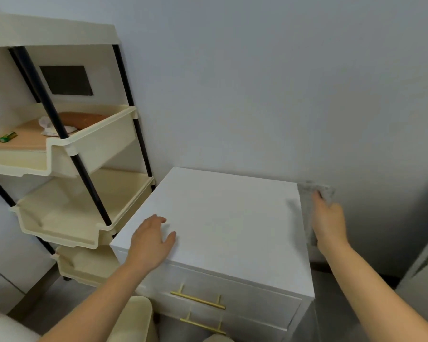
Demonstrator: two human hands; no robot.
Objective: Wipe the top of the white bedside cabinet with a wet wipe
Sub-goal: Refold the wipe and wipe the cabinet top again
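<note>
Gripping the wet wipe (306, 206) by the right edge of the cabinet (220, 218), right hand (328, 224) should sweep overlapping passes; left hand (150, 239) lies flat, empty.

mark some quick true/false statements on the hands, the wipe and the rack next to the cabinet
1. The right hand holds the wet wipe at the right edge of the white bedside cabinet. True.
2. The left hand holds a second wipe. False: it holds nothing and rests open on the cabinet top near the front left corner.
3. A green battery lies on a tier of the cream shelf rack. True.
4. The drawer handles are black. False: they are gold.
5. The rack stands to the right of the cabinet. False: it stands to its left.
</note>
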